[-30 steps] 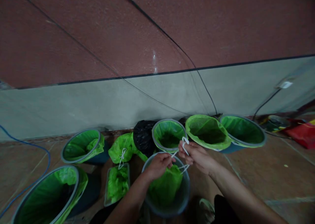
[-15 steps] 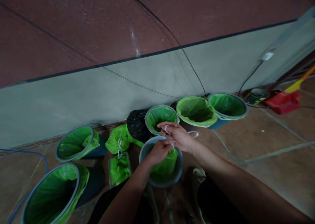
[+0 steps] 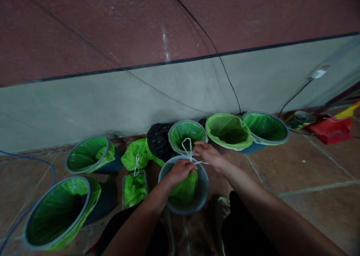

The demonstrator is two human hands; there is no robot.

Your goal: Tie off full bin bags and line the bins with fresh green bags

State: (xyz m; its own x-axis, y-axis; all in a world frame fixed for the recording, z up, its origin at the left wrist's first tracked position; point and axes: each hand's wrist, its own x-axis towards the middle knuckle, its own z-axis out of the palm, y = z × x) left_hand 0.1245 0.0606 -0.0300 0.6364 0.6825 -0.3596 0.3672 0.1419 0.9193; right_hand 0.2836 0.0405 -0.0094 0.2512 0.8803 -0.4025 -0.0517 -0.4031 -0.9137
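Hands pinch drawstring (fingers closed).

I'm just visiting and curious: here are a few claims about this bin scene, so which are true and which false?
1. Both hands hold a white drawstring over the nearest bin. True.
2. The green bag in that bin is black. False: it is green; the black bag lies by the wall.
3. The left hand is nearer the camera than the right hand. True.
4. A tied green bag lies on the floor. True.
5. The red item lies at far left. False: far right.
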